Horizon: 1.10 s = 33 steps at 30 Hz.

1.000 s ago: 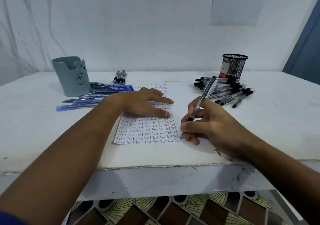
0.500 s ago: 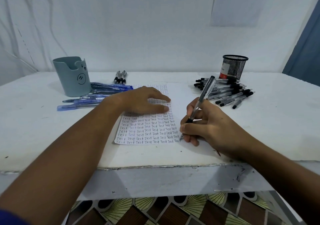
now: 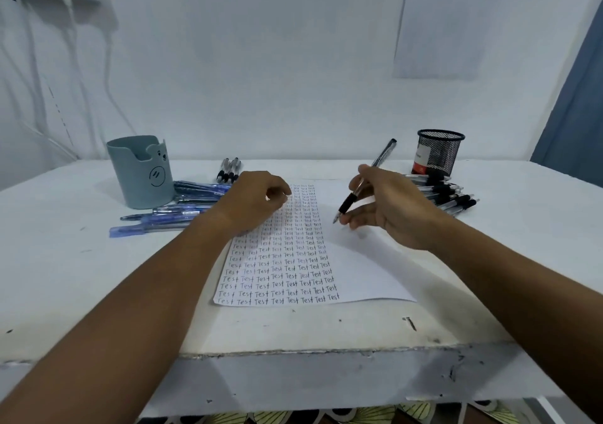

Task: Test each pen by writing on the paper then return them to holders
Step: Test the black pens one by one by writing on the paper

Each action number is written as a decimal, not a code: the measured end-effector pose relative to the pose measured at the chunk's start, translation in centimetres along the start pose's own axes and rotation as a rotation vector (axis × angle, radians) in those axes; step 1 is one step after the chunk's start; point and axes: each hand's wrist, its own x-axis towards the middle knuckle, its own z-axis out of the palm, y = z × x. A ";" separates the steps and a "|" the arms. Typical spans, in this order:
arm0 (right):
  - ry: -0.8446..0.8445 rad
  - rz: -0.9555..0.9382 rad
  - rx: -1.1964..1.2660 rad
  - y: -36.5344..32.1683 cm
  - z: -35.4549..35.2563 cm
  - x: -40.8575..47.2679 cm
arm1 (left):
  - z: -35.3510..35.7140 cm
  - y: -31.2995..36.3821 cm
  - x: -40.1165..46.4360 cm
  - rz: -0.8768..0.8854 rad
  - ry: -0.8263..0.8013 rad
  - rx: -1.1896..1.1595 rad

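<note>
While we're pinching the pen [image 3: 362, 189] in our right hand [image 3: 391, 208], tip hovering over the paper [image 3: 359, 270], it's tilting back-right toward the mesh cup [image 3: 439, 153], so right is nearer; our left hand [image 3: 257, 202] is loosely curled, holding nothing.

soft cool even light, faint shadows, wide-angle edge bowing

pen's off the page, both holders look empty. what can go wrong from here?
1. The right hand grips the pen beside the loose black pens; set down there, it may get mixed in and retested.
2. The left hand looks curled over the paper, not pressing flat; the sheet may shift.
3. The mesh holder stands behind that pile; a reach could scatter pens.
</note>
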 end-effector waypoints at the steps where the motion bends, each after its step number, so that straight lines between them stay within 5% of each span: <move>1: 0.010 -0.012 -0.041 0.0 -0.1 0.8 | 0.0 0.1 0.0 0.007 0.005 0.001; 21: 0.191 -0.278 0.091 1.2 -1.4 5.7 | 1.2 0.9 1.2 0.120 -0.084 0.061; 33: 0.166 -0.270 0.071 1.2 -1.0 5.1 | 2.1 2.0 1.0 0.169 -0.016 0.043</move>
